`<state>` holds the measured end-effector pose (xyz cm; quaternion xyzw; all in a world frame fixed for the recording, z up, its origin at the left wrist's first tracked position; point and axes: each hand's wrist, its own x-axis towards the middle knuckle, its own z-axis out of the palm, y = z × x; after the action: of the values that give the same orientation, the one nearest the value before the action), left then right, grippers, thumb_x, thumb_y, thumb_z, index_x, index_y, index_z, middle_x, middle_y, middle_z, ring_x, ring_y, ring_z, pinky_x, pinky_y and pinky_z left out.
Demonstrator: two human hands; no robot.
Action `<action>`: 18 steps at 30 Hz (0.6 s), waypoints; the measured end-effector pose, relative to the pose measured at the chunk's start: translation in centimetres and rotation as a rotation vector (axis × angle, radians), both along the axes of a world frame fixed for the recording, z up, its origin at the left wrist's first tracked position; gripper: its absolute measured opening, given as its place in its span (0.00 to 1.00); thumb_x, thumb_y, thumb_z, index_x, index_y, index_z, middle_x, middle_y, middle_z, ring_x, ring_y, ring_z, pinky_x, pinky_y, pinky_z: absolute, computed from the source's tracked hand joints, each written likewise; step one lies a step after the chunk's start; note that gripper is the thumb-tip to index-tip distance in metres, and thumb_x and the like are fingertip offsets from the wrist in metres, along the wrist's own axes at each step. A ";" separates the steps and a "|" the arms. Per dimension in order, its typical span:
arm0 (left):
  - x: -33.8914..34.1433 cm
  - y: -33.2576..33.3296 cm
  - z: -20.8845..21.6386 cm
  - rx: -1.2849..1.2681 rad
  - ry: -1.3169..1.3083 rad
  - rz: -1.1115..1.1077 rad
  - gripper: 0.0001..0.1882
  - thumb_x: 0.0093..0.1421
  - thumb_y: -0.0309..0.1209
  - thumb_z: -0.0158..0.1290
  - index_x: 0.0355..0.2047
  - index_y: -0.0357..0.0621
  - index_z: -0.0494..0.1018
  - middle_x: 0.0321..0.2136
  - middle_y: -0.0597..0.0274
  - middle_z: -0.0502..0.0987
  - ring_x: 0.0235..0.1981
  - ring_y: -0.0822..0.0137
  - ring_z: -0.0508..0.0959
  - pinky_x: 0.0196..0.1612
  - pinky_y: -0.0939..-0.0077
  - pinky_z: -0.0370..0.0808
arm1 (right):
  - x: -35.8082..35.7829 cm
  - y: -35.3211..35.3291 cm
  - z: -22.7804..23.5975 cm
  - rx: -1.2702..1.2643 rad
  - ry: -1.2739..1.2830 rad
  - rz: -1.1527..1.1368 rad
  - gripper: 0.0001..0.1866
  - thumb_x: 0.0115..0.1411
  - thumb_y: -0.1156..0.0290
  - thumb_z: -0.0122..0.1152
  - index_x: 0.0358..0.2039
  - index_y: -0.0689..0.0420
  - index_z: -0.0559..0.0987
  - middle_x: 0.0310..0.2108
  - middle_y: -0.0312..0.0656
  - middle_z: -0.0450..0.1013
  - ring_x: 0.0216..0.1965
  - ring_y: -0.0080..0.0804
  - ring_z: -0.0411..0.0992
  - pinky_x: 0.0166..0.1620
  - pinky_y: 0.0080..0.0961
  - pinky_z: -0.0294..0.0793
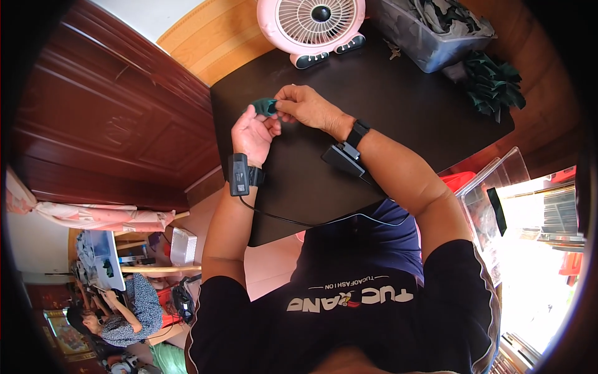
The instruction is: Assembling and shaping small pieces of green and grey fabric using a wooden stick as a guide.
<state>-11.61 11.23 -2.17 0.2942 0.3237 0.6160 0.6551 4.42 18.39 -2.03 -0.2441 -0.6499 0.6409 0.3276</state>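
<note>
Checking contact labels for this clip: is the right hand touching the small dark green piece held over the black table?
Touching. The head view shows the right hand pinching the small green piece with its fingers, while the left hand holds its other end.

Both hands meet over the left half of the dark rectangular bench (374, 93), the left hand (252, 134) and right hand (305, 106) pinching a small dark green fabric piece (266, 106) between them. The round pink plastic fan (311, 25) sits at the far edge, the clear plastic bin of fabric (430, 31) at the far right corner, with the pile of dark green fabric pieces (492, 84) just beside it along the right edge.
</note>
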 end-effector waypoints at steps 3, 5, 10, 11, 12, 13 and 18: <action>1.8 -0.5 0.0 0.039 0.185 0.030 0.11 0.61 0.37 0.47 0.35 0.41 0.68 0.27 0.58 0.74 0.26 0.65 0.74 0.30 0.74 0.70 | 0.1 0.0 -0.2 0.094 -0.063 -0.038 0.09 0.60 0.69 0.55 0.34 0.62 0.74 0.27 0.34 0.73 0.28 0.18 0.70 0.32 0.17 0.70; 1.9 -0.5 -0.4 0.057 0.295 0.123 0.08 0.61 0.34 0.47 0.36 0.43 0.67 0.29 0.58 0.75 0.25 0.65 0.74 0.30 0.74 0.71 | -0.2 -0.4 0.2 0.192 -0.116 -0.036 0.09 0.59 0.70 0.55 0.35 0.62 0.73 0.27 0.35 0.73 0.28 0.18 0.71 0.32 0.17 0.71; 0.5 -0.1 -1.0 0.061 0.173 0.147 0.07 0.59 0.30 0.48 0.36 0.43 0.68 0.29 0.59 0.74 0.27 0.65 0.75 0.30 0.72 0.71 | -0.3 -0.5 0.2 0.286 -0.037 -0.260 0.06 0.57 0.74 0.55 0.33 0.62 0.75 0.28 0.38 0.74 0.28 0.22 0.71 0.34 0.21 0.72; 0.6 -0.1 -0.9 0.059 0.162 0.141 0.07 0.58 0.30 0.49 0.37 0.43 0.69 0.29 0.60 0.74 0.27 0.65 0.75 0.30 0.72 0.72 | -0.3 -0.4 -0.3 0.284 -0.038 -0.264 0.06 0.57 0.74 0.55 0.33 0.62 0.75 0.28 0.38 0.74 0.28 0.22 0.71 0.34 0.21 0.72; 0.7 -0.2 -0.8 0.057 0.152 0.135 0.07 0.58 0.29 0.49 0.37 0.42 0.69 0.29 0.60 0.74 0.27 0.65 0.75 0.31 0.72 0.72 | -0.3 -0.4 -0.8 0.399 -0.016 -0.266 0.05 0.57 0.76 0.55 0.34 0.61 0.76 0.28 0.38 0.75 0.29 0.23 0.72 0.35 0.21 0.72; 0.7 -0.2 -0.9 0.056 0.153 0.133 0.07 0.58 0.29 0.49 0.37 0.42 0.69 0.29 0.60 0.74 0.27 0.65 0.75 0.31 0.72 0.72 | -0.2 -0.5 -0.9 0.515 0.006 -0.266 0.06 0.56 0.77 0.54 0.35 0.60 0.76 0.28 0.38 0.75 0.30 0.23 0.72 0.37 0.22 0.73; 0.8 -0.4 -0.8 0.082 0.132 0.011 0.09 0.55 0.27 0.50 0.37 0.41 0.71 0.29 0.61 0.74 0.28 0.64 0.75 0.32 0.73 0.72 | 0.2 0.0 -0.1 0.636 -0.061 -0.194 0.10 0.55 0.79 0.54 0.39 0.58 0.76 0.29 0.40 0.75 0.33 0.31 0.74 0.40 0.25 0.73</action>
<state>-10.86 10.81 -2.92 0.3587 0.3424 0.6117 0.6164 4.64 18.34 -2.17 -0.2095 -0.8005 0.3644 0.4272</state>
